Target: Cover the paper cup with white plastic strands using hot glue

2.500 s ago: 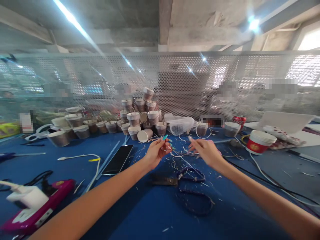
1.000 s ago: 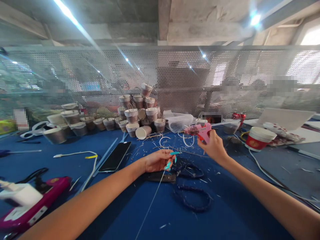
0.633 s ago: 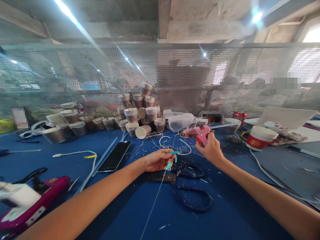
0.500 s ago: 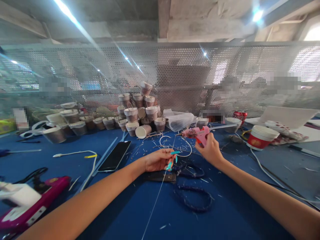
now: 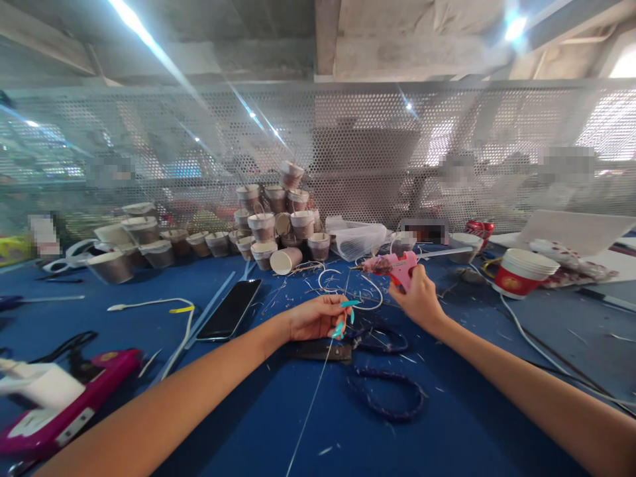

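Observation:
My left hand (image 5: 315,318) rests on the blue table (image 5: 248,404) with its fingers pinched on a thin white wire (image 5: 308,407) that runs down toward me. My right hand (image 5: 420,298) is closed round the grip of a pink glue gun (image 5: 392,264), held a little above the table with its nozzle pointing left. A white wire loop (image 5: 350,288) lies just beyond my left hand. Scissors with dark wrapped handles (image 5: 362,358) lie on the table under and in front of both hands.
A pile of small brown pots (image 5: 278,225) stands at the back by the perforated metal screen (image 5: 348,152). A black phone (image 5: 229,318), a white cable (image 5: 154,306), a magenta tool (image 5: 69,411), a red paper cup (image 5: 524,271) and a clear bag (image 5: 360,240) lie about.
Since 2.5 s ago my right hand picked up the pink glue gun and my left hand dropped to the table with the wire. Over the last second both hands barely moved.

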A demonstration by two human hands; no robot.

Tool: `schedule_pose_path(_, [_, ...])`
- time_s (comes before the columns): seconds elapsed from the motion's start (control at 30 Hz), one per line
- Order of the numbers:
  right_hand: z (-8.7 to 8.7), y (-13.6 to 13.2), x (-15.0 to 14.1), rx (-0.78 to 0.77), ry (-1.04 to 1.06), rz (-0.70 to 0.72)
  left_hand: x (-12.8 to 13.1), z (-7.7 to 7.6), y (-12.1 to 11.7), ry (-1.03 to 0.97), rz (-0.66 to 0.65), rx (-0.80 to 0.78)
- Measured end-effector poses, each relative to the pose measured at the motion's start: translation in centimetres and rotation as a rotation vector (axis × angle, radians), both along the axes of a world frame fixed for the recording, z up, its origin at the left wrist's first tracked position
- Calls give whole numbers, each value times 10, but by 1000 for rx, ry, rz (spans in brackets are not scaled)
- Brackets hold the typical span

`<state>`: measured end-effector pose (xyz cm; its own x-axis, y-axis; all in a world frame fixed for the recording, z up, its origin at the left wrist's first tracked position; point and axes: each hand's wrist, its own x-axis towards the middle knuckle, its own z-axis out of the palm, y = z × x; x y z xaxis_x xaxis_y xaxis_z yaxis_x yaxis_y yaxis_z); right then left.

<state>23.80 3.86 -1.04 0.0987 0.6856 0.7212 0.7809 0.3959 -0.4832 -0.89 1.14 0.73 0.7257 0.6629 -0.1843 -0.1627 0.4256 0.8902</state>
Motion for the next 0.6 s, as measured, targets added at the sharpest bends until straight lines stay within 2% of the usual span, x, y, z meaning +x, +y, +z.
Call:
schedule_pose_path(0.33, [-4,4,1,103,0,19,-1,-2,2,-24,-23,-2])
schedule_pose_path(0.6, [-5,5,2,96,-2,24,-1,-2,1,-21,-13,-8])
